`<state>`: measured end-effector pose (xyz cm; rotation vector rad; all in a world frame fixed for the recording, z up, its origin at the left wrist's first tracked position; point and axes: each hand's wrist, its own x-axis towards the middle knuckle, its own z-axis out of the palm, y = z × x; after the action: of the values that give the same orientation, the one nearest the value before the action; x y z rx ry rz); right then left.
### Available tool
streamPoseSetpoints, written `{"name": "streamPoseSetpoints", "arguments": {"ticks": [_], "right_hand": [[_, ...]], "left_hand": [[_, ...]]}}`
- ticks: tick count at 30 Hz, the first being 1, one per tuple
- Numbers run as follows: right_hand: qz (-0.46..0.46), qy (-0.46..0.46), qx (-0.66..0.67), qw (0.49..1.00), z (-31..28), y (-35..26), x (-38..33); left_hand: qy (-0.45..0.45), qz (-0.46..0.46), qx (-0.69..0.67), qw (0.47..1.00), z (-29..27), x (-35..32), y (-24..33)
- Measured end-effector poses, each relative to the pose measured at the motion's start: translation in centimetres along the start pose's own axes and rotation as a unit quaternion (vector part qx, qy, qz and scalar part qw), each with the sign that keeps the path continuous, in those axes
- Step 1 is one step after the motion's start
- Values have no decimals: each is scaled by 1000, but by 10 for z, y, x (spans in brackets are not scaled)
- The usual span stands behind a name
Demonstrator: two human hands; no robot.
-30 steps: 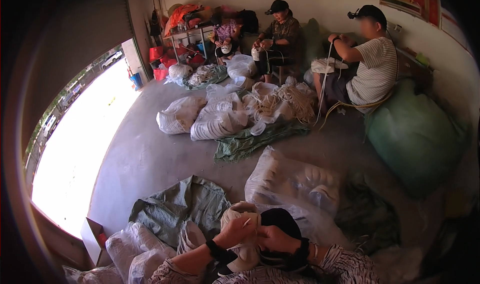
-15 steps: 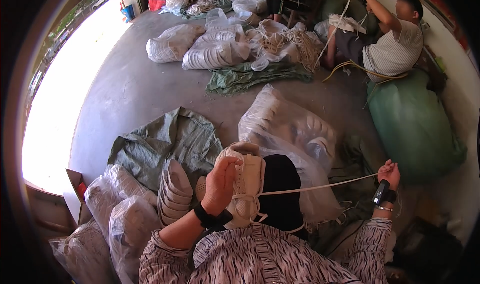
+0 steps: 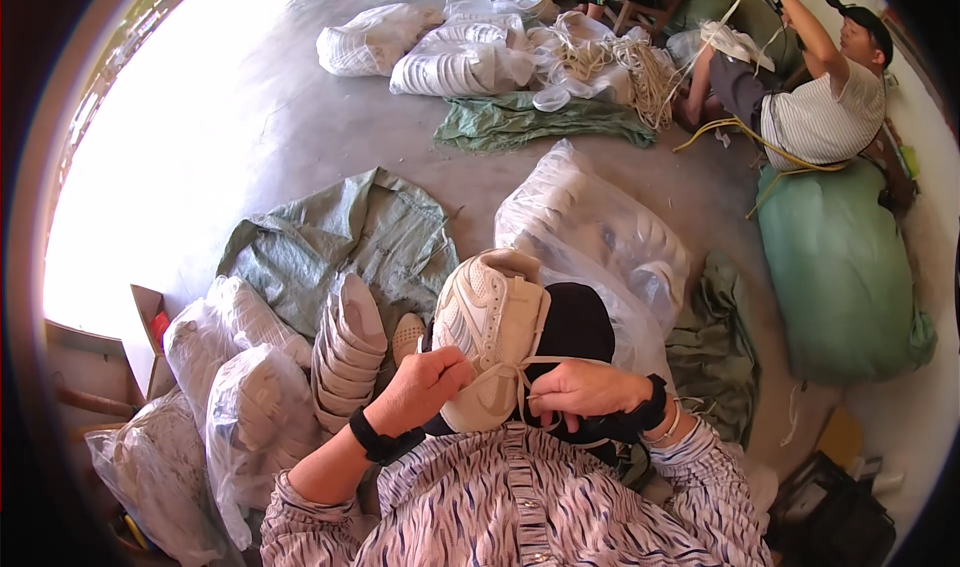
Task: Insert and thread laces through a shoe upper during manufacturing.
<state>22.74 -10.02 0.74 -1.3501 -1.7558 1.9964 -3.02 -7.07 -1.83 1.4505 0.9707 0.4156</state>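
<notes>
The left hand (image 3: 425, 387) grips the cream soft shoe upper (image 3: 490, 317) on the black round form (image 3: 575, 332) in the lap, keeping it steady; the right hand (image 3: 585, 392) pinches the thin cream lace (image 3: 510, 369) to tie it.

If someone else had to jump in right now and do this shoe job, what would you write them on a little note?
Left hand: grips the side of the white shoe and steadies it over the lap.
Right hand: pinches the cream lace at the shoe's middle.
The shoe sits on a black form. The lace crosses it and meets in a knot by the right hand.
Done: the lace is wrapped across the shoe.
Left: I cannot tell if the knot is tight.
Nearby: a stack of white soles to the left, clear bags of shoe parts ahead, a green sack on the floor.
</notes>
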Motion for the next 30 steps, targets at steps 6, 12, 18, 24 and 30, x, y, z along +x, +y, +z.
{"name": "streamPoseSetpoints", "arguments": {"ticks": [6,12,18,24,30], "right_hand": [[-2,171,132,976,-13,-22,14],[-13,132,267,955,-6,-18,47],[51,86,227,969,8,-18,36],[15,119,188,975,19,-19,28],[15,148,158,976,16,-20,36]], "left_hand": [[22,71,254,964,5,6,18],[107,78,197,971,15,11,10],[107,56,266,956,17,5,10],[103,57,333,935,35,15,19],[111,67,202,971,11,6,0]]}}
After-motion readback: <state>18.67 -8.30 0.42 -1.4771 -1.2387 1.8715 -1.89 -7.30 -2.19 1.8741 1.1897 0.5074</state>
